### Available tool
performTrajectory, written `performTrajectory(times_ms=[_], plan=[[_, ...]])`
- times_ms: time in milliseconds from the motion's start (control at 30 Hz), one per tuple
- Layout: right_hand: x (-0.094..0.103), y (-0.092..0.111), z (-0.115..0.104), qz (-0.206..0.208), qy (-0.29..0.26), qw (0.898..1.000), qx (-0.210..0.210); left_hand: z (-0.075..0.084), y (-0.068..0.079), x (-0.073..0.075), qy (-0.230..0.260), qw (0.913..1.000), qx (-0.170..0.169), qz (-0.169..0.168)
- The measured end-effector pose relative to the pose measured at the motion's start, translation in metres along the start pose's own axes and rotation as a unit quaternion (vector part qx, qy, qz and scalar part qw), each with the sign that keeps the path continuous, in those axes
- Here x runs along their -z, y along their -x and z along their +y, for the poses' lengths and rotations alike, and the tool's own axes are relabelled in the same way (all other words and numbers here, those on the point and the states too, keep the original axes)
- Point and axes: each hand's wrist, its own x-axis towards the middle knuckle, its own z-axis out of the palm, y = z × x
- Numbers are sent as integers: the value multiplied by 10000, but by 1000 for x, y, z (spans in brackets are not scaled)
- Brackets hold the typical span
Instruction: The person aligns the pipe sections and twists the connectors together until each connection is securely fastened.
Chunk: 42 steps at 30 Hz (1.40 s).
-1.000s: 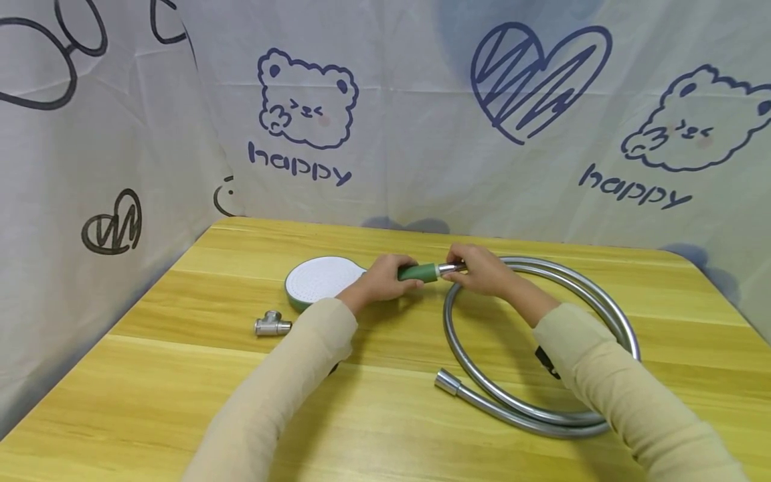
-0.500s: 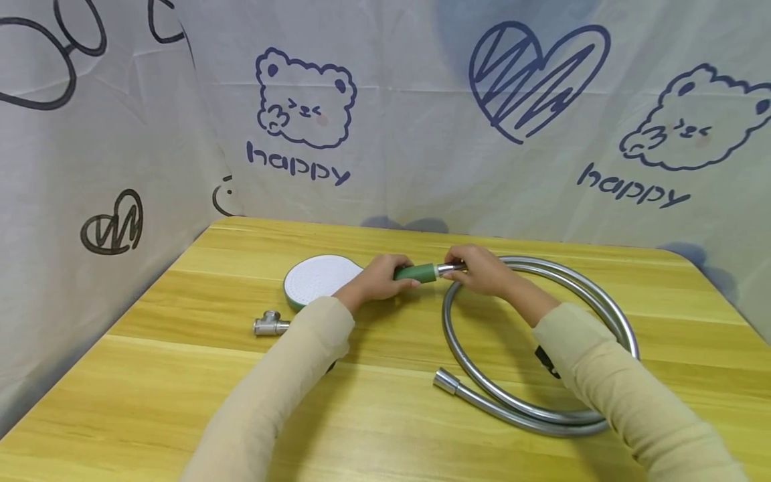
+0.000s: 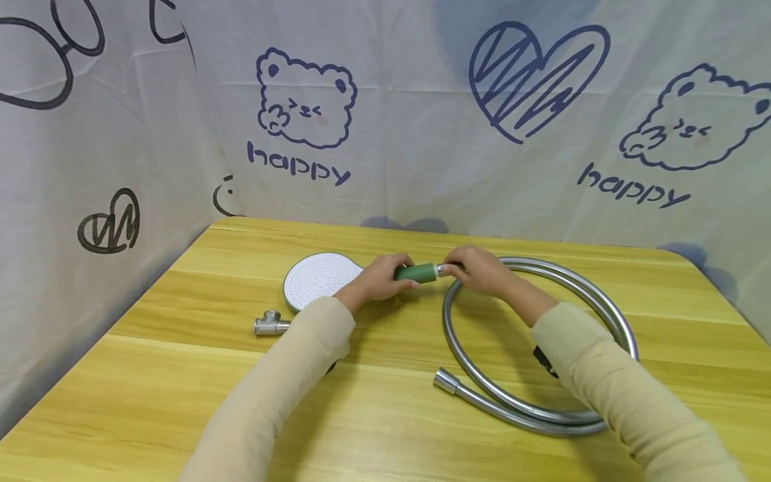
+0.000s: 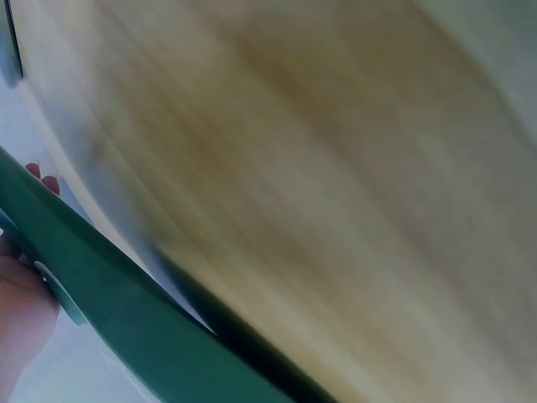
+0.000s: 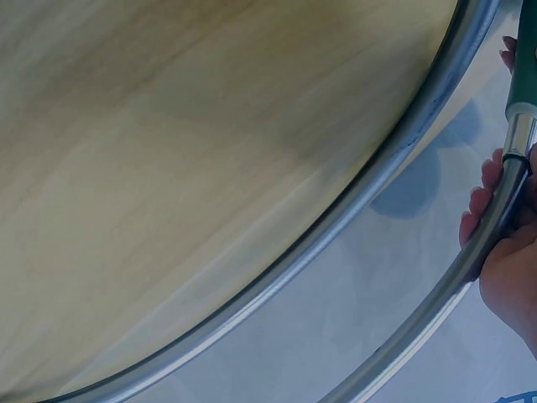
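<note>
In the head view a shower head (image 3: 325, 278) with a white spray face and green handle lies toward the left, face up. My left hand (image 3: 379, 278) grips its handle; in the left wrist view the green shower head (image 4: 126, 294) crosses the lower left corner. With my right hand (image 3: 476, 270) I hold the silver end of a coiled metal shower hose (image 3: 620, 321) at the tip of the green handle. The right wrist view shows the right hand's fingers (image 5: 476, 201) curled round the hose (image 5: 436, 311) just below the metal connector (image 5: 520, 134), which meets the green handle.
A small metal tee valve (image 3: 270, 325) lies left of my left forearm. The hose's other end, a silver conical nut (image 3: 446, 381), rests on the wooden table (image 3: 385, 428) in front. A white cloth with drawings (image 3: 421, 134) hangs behind.
My right hand's fingers have shifted slightly left along the connector, covering more of it. The shower head's face has tilted slightly toward me. The left hand has barely moved.
</note>
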Motion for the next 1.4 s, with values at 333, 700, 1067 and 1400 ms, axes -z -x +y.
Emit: performTrajectory(times_ms=[333,700,1067,1400], plan=[[4,2,-2,18,-172,9996,-203,3,0,2,42,10000,-4,20],[6,3,-3,134,-241,9995,-178,5,-2,4,-43,9999,50,-77],[8,5,-2,117,-290,9991,-291,9,-1,6,-211,9997,-14,-137],[8,4,-2,151,-183,9996,-153,11,-1,8,-292,9994,-30,-191]])
